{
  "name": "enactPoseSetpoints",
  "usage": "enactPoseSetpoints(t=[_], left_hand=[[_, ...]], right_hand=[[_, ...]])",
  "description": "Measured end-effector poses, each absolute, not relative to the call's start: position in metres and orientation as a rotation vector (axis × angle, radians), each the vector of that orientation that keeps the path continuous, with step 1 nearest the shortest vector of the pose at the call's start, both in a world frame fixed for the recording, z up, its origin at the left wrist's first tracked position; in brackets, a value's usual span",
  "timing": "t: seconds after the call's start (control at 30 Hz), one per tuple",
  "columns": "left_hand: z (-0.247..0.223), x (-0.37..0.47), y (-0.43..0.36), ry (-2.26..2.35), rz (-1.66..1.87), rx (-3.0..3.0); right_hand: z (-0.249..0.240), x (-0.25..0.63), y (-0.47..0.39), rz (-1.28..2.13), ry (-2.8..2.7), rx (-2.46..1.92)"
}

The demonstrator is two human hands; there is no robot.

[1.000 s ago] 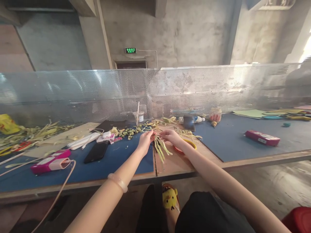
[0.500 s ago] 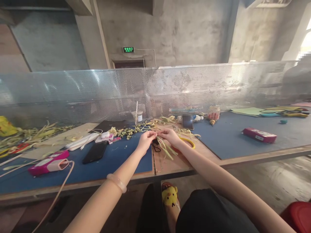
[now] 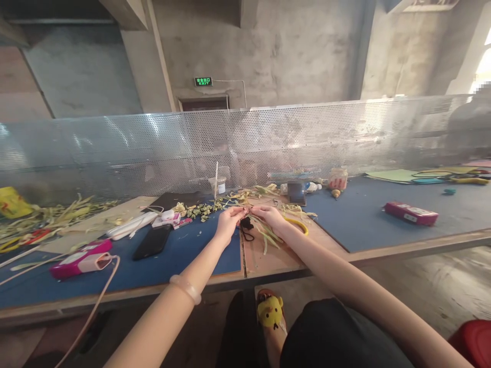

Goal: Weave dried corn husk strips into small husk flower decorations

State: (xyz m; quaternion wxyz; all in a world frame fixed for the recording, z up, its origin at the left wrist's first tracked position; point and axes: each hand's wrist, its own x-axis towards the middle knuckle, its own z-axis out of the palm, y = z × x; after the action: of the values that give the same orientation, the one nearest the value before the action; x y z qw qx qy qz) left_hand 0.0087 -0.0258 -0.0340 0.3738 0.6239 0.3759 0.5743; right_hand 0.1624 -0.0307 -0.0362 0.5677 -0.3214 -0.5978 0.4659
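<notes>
Looking down from the head view, you have both hands nearly touching at the fingertips, above the middle of the surface (image 3: 261, 265), well back from its near edge. Your left hand (image 3: 229, 222) has thumb and fingers pinched together, and your right hand (image 3: 270, 217) meets it in a matching pinch; both seem clamped on the upper end of the pale green strips (image 3: 270, 235), though your fingers hide exactly where each one grips. The strips' loose ends fan out below your right hand, toward the near edge of the surface and just right of the seam in its top. To work this well, pinch close to the joined end with the left hand as the anchor, and let only the right fingertips do the fine moving; a light, even pull should suit such thin strips, since a sharp tug could split them. Mind the black cord (image 3: 248, 236) lying under your left fingertips, as the tails might snag in its loop. The yellow handle (image 3: 299, 225) beside your right forearm could catch them too, so lift your wrist slightly there.
</notes>
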Motion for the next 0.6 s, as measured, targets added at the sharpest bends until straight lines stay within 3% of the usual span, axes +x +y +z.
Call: enactPoseSetpoints(t=[0.6], left_hand=[[-0.033, 0.008, -0.029, 1.086, 1.611, 1.827]], right_hand=[[-0.038, 0.145, -0.041, 0.365, -1.541, -0.990]])
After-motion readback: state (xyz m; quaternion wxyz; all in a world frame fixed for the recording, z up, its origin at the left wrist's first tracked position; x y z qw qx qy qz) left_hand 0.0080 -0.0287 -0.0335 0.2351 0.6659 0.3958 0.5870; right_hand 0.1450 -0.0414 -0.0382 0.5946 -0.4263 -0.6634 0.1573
